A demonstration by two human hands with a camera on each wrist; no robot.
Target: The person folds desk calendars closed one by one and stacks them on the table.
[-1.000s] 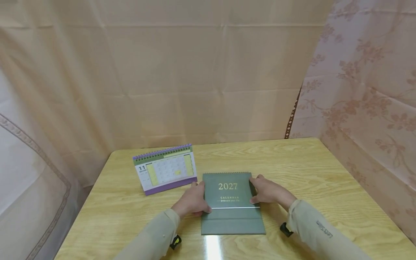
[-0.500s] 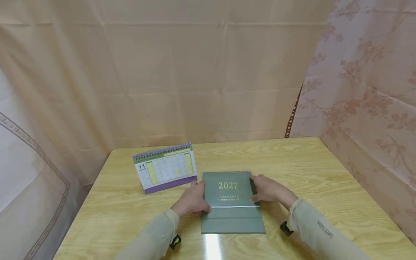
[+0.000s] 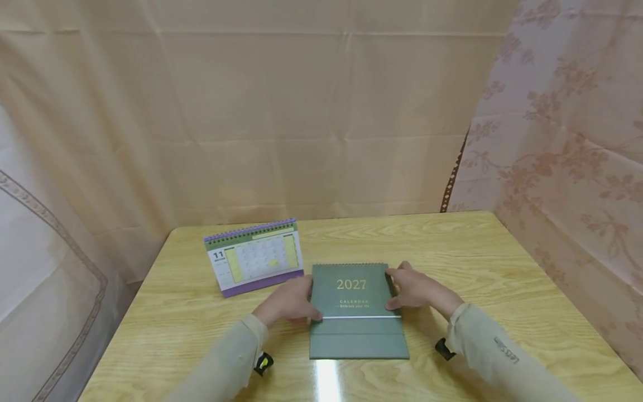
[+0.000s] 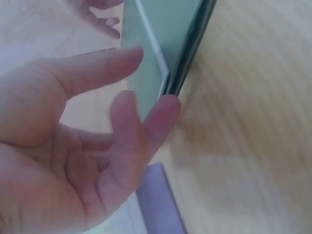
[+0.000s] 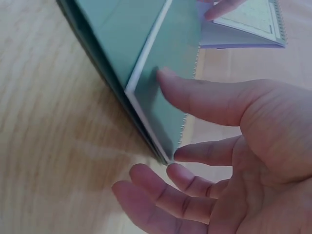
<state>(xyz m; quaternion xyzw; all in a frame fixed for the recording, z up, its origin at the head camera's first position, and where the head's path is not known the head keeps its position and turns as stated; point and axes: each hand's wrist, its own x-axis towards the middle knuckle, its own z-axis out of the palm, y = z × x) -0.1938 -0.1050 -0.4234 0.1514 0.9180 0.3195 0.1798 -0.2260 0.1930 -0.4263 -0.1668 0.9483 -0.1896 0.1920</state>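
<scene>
Two beige sleeves reach across a wood-grain desk, black straps at the wrists. Between the person's left hand and right hand, a green 2027 desk calendar lies flat, its gold-lettered cover facing up and its wire binding at the far edge. Each grip is wide and loose, thumb over the cover, fingers spread beside the edge; how firmly they touch cannot be told. Behind the left hand, a purple-based spiral calendar stands propped, showing page 11. Beyond hang a tan curtain and, at right, a floral cloth.
</scene>
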